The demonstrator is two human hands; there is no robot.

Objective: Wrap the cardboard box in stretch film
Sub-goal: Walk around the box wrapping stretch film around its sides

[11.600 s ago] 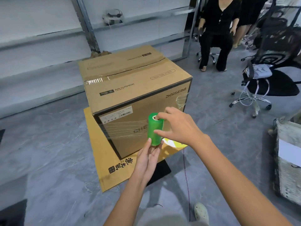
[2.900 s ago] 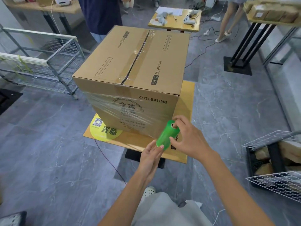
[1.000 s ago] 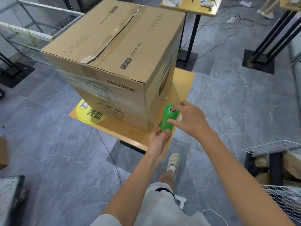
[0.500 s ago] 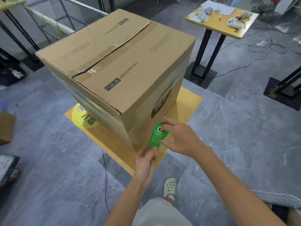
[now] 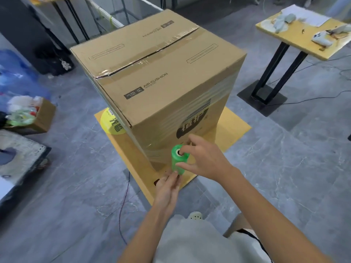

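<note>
While clasping roll (image 5: pixel 178 160), both hands outstretched

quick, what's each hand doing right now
Left hand: closed on the bottom end of the green film roll.
Right hand: closed on the same roll, a finger in its top core, thumb on its side.

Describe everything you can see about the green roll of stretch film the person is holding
The green roll of stretch film is a short cylinder of glossy translucent green plastic wound on a pale core, whose open top end faces the camera. It stands nearly upright beside the near lower corner of the cardboard box. The right hand pinches it from the top and side, and the left hand supports its bottom end. Clear film stretches from it onto the box.
</note>
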